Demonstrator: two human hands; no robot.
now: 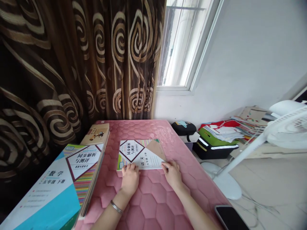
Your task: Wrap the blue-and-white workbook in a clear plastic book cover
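Apparently at a steadying step, a left hand [130, 180] and right hand [173, 175] lightly grasp a workbook's [136, 150] near edge between fingers on pink quilting [150, 199], any lift calling for even grip.

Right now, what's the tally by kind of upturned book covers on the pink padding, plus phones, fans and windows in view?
Book covers: 3 (brown-cornered cover, blue-and-white cover, tan cover)
Phone: 1
Fan: 1
Window: 1
Total: 6
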